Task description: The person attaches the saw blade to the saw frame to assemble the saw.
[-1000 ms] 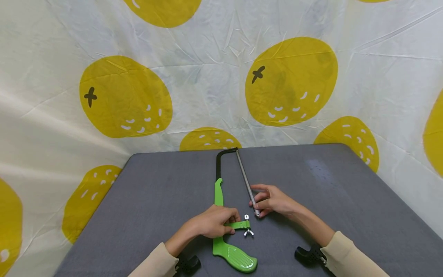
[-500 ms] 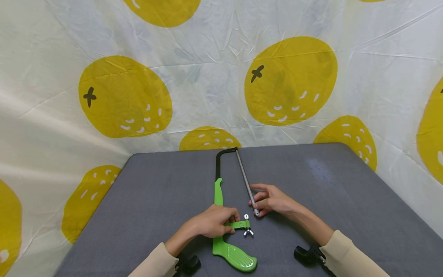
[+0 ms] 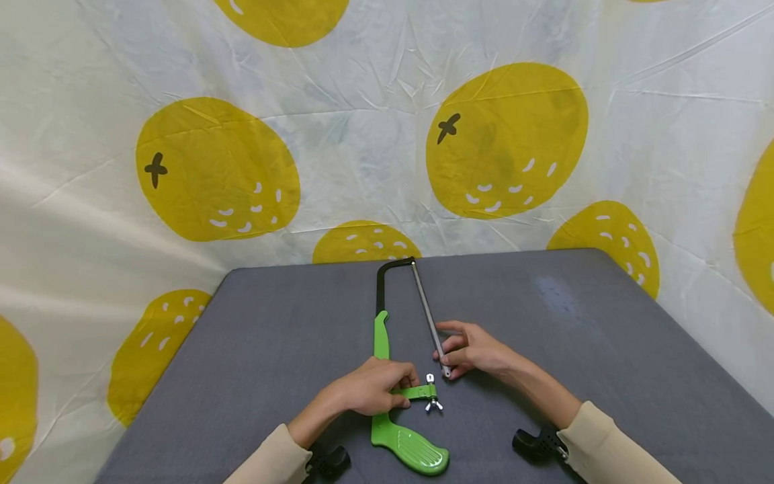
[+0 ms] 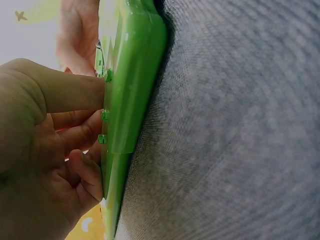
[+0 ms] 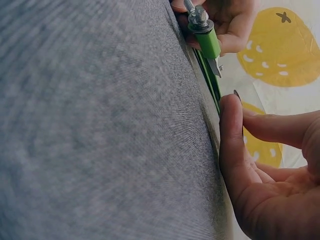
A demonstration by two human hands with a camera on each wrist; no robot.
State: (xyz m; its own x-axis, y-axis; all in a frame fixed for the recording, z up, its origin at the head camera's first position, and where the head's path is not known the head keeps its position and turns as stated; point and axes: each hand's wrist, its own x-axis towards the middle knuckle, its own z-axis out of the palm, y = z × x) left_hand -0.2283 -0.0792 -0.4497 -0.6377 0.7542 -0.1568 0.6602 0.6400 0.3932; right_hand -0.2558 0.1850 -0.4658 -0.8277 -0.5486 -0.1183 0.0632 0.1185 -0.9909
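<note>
A hacksaw frame (image 3: 381, 336) lies on the grey table, its handle (image 3: 417, 452) green and its bent far arm (image 3: 381, 288) black. My left hand (image 3: 376, 388) grips the green frame around its short side arm, which carries a wing nut (image 3: 433, 406) and a metal blade pin (image 3: 430, 379). The silver saw blade (image 3: 426, 306) meets the black arm at its far end and slants toward me. Its near end is pinched between thumb and fingers of my right hand (image 3: 480, 351), slightly apart from the pin. In the right wrist view the blade edge (image 5: 237, 93) shows above a fingertip.
The grey table (image 3: 290, 323) spreads around the saw on both sides. Behind it hangs a white sheet (image 3: 357, 154) printed with yellow fruit. Black wrist devices (image 3: 329, 464) sit below both wrists, near the beige sleeves (image 3: 272, 457).
My right hand has shifted very slightly left with the blade's near end, toward the pin on the side arm. The left hand and the frame stay in place.
</note>
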